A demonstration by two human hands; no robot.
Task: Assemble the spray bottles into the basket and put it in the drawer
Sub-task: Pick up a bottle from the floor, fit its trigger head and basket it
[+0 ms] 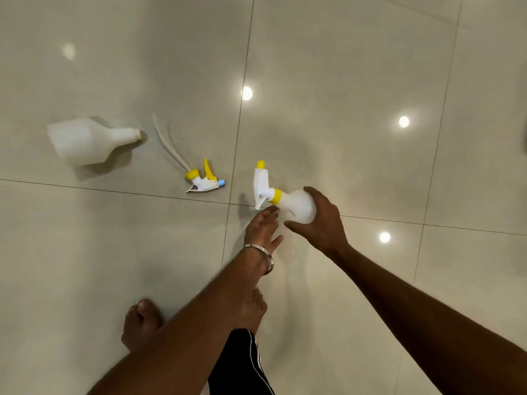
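Observation:
My right hand (319, 220) grips the round white body of a spray bottle (296, 206). Its white trigger head with a yellow collar and yellow nozzle (263, 183) is fitted on and points away from me. My left hand (262, 229) hovers just below the bottle's neck with relaxed fingers, holding nothing. A second white bottle (88, 141) lies on its side on the floor at the left, its neck bare. Between them lies a loose trigger head (204, 181) with a yellow collar, blue nozzle and long dip tube.
The floor is glossy beige tile (342, 81) with dark grout lines and bright lamp reflections. My bare feet (139, 323) and a black trouser leg (239, 363) are at the bottom of the view. No basket or drawer is visible.

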